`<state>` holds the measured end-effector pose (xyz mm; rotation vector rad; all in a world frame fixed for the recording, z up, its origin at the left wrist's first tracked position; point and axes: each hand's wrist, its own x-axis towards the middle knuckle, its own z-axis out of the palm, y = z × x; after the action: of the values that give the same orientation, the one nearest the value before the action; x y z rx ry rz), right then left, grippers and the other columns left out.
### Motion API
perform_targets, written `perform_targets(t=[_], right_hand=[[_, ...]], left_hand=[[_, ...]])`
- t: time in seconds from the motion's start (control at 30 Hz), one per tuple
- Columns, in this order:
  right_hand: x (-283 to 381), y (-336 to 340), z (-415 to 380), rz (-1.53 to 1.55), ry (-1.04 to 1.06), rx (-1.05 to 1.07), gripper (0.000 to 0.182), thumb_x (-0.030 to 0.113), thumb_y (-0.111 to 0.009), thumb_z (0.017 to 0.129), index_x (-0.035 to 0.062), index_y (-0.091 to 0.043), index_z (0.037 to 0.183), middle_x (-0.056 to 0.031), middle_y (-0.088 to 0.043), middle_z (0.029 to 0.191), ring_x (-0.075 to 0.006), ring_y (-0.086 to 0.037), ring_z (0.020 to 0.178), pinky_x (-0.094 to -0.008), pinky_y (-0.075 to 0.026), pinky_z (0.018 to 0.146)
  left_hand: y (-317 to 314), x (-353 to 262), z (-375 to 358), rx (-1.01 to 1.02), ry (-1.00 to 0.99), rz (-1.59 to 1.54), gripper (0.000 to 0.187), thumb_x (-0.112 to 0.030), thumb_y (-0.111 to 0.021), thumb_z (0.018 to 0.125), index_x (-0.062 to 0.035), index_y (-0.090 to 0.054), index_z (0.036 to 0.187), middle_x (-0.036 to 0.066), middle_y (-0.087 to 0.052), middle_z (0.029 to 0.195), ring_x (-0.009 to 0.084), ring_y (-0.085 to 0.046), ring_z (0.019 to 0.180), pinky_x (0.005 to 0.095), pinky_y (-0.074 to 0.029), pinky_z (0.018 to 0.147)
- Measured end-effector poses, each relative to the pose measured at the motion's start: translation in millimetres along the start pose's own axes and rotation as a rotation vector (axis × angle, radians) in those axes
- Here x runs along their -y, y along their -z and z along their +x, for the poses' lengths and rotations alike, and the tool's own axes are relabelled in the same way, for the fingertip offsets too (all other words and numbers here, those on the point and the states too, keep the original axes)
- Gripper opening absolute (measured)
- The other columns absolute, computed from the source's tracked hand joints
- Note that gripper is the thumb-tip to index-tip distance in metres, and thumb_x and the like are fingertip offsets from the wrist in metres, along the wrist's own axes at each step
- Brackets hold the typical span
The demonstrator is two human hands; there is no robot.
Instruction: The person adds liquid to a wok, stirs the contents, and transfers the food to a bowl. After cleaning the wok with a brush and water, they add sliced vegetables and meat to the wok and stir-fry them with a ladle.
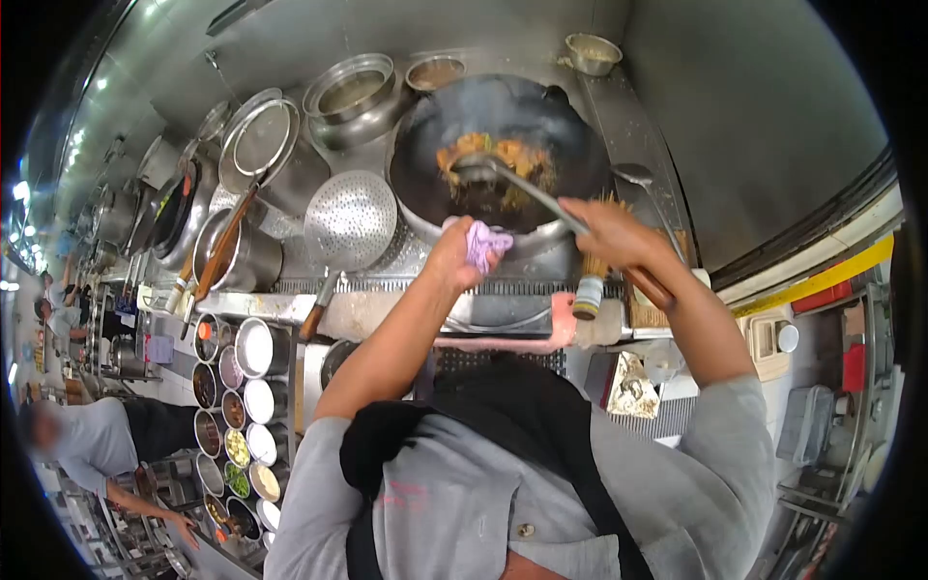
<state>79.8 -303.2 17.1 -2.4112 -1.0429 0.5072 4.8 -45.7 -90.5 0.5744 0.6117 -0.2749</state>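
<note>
A large dark wok point(570, 145) sits on the stove with browned food point(522, 157) in it, and some steam rises. My left hand point(452, 255) is closed round a folded purple cloth point(486, 246) at the wok's near rim; whether it grips the rim through the cloth is hidden. My right hand point(615, 232) grips a long-handled ladle point(536, 196), whose bowl rests among the food. The ladle's wooden end point(648, 287) passes beneath my right forearm. Just below my right hand is a bamboo wok brush point(592, 280).
Left of the wok stand a perforated strainer point(350, 220), a lidded pot point(354, 92) and a steel pot point(261, 261) holding wooden-handled tools. Several ingredient tins point(237, 447) line the lower left. Another spoon point(633, 174) lies right of the wok. A co-worker point(106, 440) stands at far left.
</note>
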Motion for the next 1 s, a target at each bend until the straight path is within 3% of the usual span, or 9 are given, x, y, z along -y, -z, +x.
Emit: perform_targets(t=[0.17, 0.23, 0.3, 0.33, 0.7, 0.77, 0.83, 0.9, 1.0], right_hand=[[-29, -25, 11, -0.083, 0.208, -0.393, 0.061, 0.004, -0.057, 0.079, -0.0028, -0.045, 0.139, -0.0277, -0.067, 0.101, -0.0459, -0.063, 0.101, -0.0473, -0.050, 0.087], [-28, -21, 1, 0.020, 0.209, -0.421, 0.067, 0.005, -0.059, 0.080, -0.0016, -0.041, 0.144, -0.0206, -0.068, 0.094, -0.0309, -0.067, 0.076, -0.0404, -0.053, 0.068], [-7, 1, -24, 0.410, -0.169, -0.134, 0.068, 0.005, -0.059, 0.082, -0.0006, -0.039, 0.147, -0.0162, -0.065, 0.092, -0.0188, -0.064, 0.063, -0.0341, -0.053, 0.058], [-5, 1, -31, 0.586, -0.199, -0.149, 0.067, 0.003, -0.059, 0.083, 0.0016, -0.039, 0.148, -0.0080, -0.059, 0.084, -0.0066, -0.051, 0.054, -0.0250, -0.045, 0.046], [-12, -12, -80, 1.095, -0.195, -0.288, 0.070, -0.003, -0.058, 0.085, 0.0010, -0.033, 0.150, -0.0037, -0.055, 0.079, -0.0082, -0.050, 0.051, -0.0235, -0.043, 0.038], [-19, -14, -70, 1.126, -0.159, -0.264, 0.072, -0.004, -0.059, 0.084, 0.0015, -0.032, 0.150, -0.0046, -0.055, 0.081, -0.0087, -0.051, 0.052, -0.0240, -0.043, 0.038], [-24, -22, -61, 1.147, -0.140, -0.283, 0.073, -0.005, -0.058, 0.083, 0.0009, -0.031, 0.150, -0.0053, -0.056, 0.081, -0.0092, -0.052, 0.052, -0.0244, -0.043, 0.038], [-22, -28, -46, 1.160, -0.132, -0.341, 0.075, -0.007, -0.057, 0.080, -0.0006, -0.030, 0.151, -0.0057, -0.057, 0.079, -0.0098, -0.052, 0.051, -0.0245, -0.043, 0.039], [-16, -27, -72, 1.189, -0.164, -0.370, 0.075, -0.008, -0.054, 0.079, 0.0004, -0.031, 0.150, -0.0062, -0.057, 0.083, -0.0099, -0.053, 0.054, -0.0244, -0.044, 0.040]], left_hand=[[18, 45, -46, 0.054, -0.143, 0.211, 0.023, -0.027, -0.042, 0.100, -0.0084, -0.049, 0.112, 0.018, -0.065, 0.099, 0.0300, -0.068, 0.071, 0.0270, -0.048, 0.043], [37, 41, -34, 0.133, -0.109, 0.089, 0.019, -0.023, -0.042, 0.099, -0.0100, -0.045, 0.112, 0.018, -0.064, 0.097, 0.0315, -0.068, 0.072, 0.0283, -0.048, 0.042], [23, 12, -20, 0.044, -0.030, -0.014, 0.015, -0.021, -0.042, 0.098, -0.0098, -0.044, 0.108, 0.017, -0.063, 0.094, 0.0317, -0.066, 0.070, 0.0285, -0.047, 0.042], [12, 3, -16, -0.018, -0.107, -0.039, 0.017, -0.023, -0.041, 0.099, -0.0069, -0.046, 0.102, 0.018, -0.063, 0.092, 0.0308, -0.063, 0.066, 0.0282, -0.047, 0.041], [-33, -7, -72, -0.010, 0.000, 0.014, 0.038, -0.038, -0.035, 0.103, -0.0060, -0.055, 0.107, 0.020, -0.063, 0.097, 0.0307, -0.063, 0.073, 0.0272, -0.050, 0.045], [-20, -34, -32, 0.130, 0.228, -0.097, 0.040, -0.039, -0.034, 0.102, -0.0049, -0.055, 0.106, 0.021, -0.062, 0.096, 0.0300, -0.062, 0.072, 0.0264, -0.050, 0.045], [-12, -49, 9, 0.183, 0.276, -0.158, 0.039, -0.028, -0.046, 0.091, 0.0088, -0.055, 0.102, 0.025, -0.056, 0.102, 0.0252, -0.057, 0.072, 0.0260, -0.051, 0.049], [19, -27, 43, 0.251, 0.101, -0.169, 0.032, -0.025, -0.048, 0.092, 0.0040, -0.053, 0.104, 0.025, -0.057, 0.104, 0.0298, -0.060, 0.075, 0.0293, -0.053, 0.051], [11, 40, -44, 0.034, -0.162, 0.090, 0.023, -0.025, -0.044, 0.096, -0.0047, -0.050, 0.105, 0.022, -0.062, 0.103, 0.0334, -0.067, 0.080, 0.0302, -0.055, 0.049]])
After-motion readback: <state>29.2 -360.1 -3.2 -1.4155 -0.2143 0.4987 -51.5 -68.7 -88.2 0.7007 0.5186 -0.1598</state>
